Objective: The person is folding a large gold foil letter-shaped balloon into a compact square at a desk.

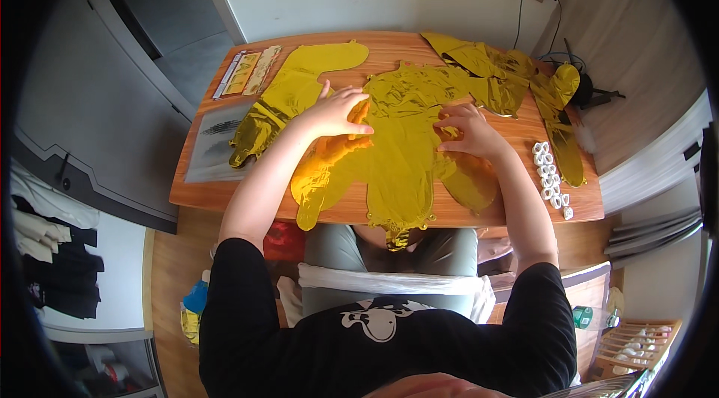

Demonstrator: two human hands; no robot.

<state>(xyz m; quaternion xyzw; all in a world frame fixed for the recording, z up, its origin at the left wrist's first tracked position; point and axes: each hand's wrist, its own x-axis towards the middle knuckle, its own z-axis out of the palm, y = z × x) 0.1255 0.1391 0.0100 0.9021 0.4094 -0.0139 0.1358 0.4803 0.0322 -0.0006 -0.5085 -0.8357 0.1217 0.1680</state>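
While the grip of left hand [333,114] and right hand [478,134] is spread beside the gold foil piece [401,151], central on the worktop [397,44], a dragging fingernail could crease or tear it.

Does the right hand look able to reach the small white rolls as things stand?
Probably yes: the right hand, at the gold foil, is to the left of the small white rolls, which lie uncovered on the tabletop with nothing seen standing between.

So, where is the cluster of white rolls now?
In the head view, the white rolls lie at the right of the table, beside a gold foil strip.
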